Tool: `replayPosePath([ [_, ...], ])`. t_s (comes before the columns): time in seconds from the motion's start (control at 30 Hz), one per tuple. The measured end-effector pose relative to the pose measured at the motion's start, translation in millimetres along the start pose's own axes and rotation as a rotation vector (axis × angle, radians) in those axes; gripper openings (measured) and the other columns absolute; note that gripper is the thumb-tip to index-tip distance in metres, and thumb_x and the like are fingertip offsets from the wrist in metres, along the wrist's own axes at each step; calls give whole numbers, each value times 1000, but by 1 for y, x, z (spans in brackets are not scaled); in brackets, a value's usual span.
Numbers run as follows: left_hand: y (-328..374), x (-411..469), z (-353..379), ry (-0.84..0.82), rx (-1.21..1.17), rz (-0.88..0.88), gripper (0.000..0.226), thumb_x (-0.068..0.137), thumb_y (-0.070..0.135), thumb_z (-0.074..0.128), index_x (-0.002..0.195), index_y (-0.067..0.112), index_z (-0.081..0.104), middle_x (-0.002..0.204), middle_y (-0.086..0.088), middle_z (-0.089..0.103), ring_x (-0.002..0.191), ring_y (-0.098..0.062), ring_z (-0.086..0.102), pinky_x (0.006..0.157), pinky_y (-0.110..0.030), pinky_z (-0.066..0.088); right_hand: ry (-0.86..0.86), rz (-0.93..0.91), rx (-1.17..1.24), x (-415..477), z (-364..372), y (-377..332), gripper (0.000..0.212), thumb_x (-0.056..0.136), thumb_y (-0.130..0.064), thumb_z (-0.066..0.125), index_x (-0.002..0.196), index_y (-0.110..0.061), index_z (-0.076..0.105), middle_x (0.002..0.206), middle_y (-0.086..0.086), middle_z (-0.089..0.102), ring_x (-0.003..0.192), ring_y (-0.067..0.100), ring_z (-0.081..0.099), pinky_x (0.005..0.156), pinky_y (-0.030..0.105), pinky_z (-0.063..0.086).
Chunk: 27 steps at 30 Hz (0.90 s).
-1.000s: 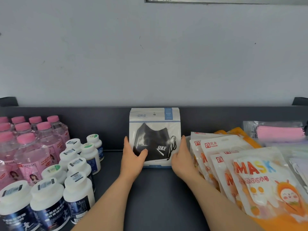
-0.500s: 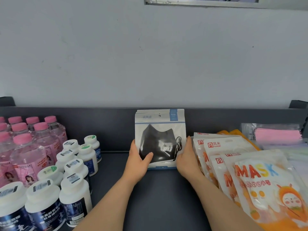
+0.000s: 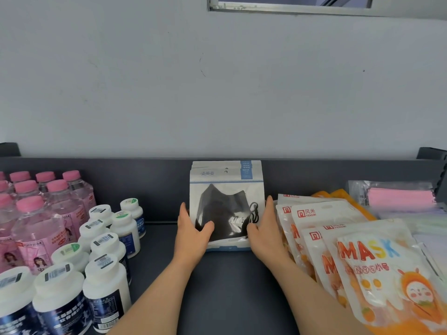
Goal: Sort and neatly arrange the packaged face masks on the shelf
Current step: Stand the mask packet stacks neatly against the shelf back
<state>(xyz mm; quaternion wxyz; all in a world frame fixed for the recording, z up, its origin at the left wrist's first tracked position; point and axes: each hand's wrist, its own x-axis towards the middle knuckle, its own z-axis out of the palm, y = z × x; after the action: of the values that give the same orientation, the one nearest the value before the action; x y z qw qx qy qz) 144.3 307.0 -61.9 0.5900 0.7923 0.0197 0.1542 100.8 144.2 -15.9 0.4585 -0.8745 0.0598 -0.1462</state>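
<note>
A small stack of white packs holding black face masks [image 3: 226, 189] stands upright against the dark back wall of the shelf [image 3: 157, 187]. My left hand [image 3: 192, 232] grips the stack's lower left edge, thumb on its front. My right hand [image 3: 262, 234] grips the lower right edge, thumb on the front too. To the right a fanned row of white and orange "MASK" packs [image 3: 362, 257] leans back on the shelf. Behind them at the far right lies a clear pack of pink masks [image 3: 399, 198].
Pink-capped soda bottles [image 3: 41, 221] fill the far left. White-capped supplement bottles [image 3: 104, 247] stand in rows beside them. Pale mask packs [image 3: 430, 228] lie flat at the right edge. The dark shelf floor [image 3: 229, 298] shows between my forearms.
Both hands have shifted the black mask stack a little to the right, closer to the orange packs. The view has tilted up slightly.
</note>
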Motion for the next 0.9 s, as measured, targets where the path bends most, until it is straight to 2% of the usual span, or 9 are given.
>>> replayPosePath([
  [0.1, -6, 4, 0, 10, 2, -9, 97, 62, 52, 60, 148, 24, 26, 144, -3, 48, 129, -24, 49, 108, -49, 43, 16, -16, -42, -1, -1, -1, 79, 95, -7, 50, 154, -18, -1, 159, 3, 17, 145, 21, 21, 113, 30, 23],
  [0.23, -5, 4, 1, 3, 2, -2, 93, 63, 51, 60, 147, 24, 28, 141, -3, 51, 126, -24, 51, 106, -49, 44, 48, -31, -101, -2, -3, -2, 79, 96, -13, 52, 154, -17, -1, 161, 3, 12, 147, 23, 15, 115, 33, 19],
  [0.37, -2, 3, 0, 4, -22, 7, 93, 65, 52, 60, 148, 26, 28, 141, -1, 51, 127, -22, 51, 107, -48, 44, 48, -63, -63, 0, 1, 1, 81, 94, -10, 53, 154, -17, -1, 161, 3, 12, 147, 22, 12, 116, 33, 15],
  [0.57, -1, 5, 1, 16, -44, 10, 94, 65, 53, 61, 148, 24, 28, 141, -1, 52, 126, -22, 52, 106, -48, 45, 66, -110, -9, 6, 8, 11, 84, 90, -8, 55, 153, -19, 1, 157, 1, 19, 145, 20, 18, 115, 31, 16],
  [0.67, 0, 5, 1, 16, -38, 9, 94, 65, 53, 62, 148, 25, 28, 141, 0, 51, 126, -21, 52, 105, -47, 45, 82, -139, 5, 10, 13, 14, 85, 89, -11, 56, 153, -24, 1, 157, 0, 18, 145, 20, 20, 118, 38, 20],
  [0.73, 6, 1, -1, 22, -23, 20, 93, 70, 50, 65, 150, 25, 26, 145, 0, 47, 129, -20, 50, 106, -42, 44, 103, -178, -7, 12, 15, 16, 84, 88, -18, 58, 151, -29, 3, 156, -1, 20, 144, 20, 22, 117, 43, 26],
  [0.83, 13, -2, -3, 42, -27, 40, 86, 88, 30, 68, 156, 21, 16, 153, 2, 33, 131, -10, 39, 98, -26, 34, 127, -220, -17, 14, 16, 16, 83, 87, -25, 62, 149, -30, 7, 154, -3, 24, 143, 18, 27, 112, 46, 35],
  [0.9, 15, -2, -4, 70, -9, 66, 85, 90, 26, 67, 156, 21, 14, 153, 1, 30, 128, -8, 37, 97, -26, 34, 119, -264, -18, 12, 14, 14, 83, 89, -25, 62, 151, -26, 7, 157, -3, 20, 145, 18, 22, 115, 45, 31],
])
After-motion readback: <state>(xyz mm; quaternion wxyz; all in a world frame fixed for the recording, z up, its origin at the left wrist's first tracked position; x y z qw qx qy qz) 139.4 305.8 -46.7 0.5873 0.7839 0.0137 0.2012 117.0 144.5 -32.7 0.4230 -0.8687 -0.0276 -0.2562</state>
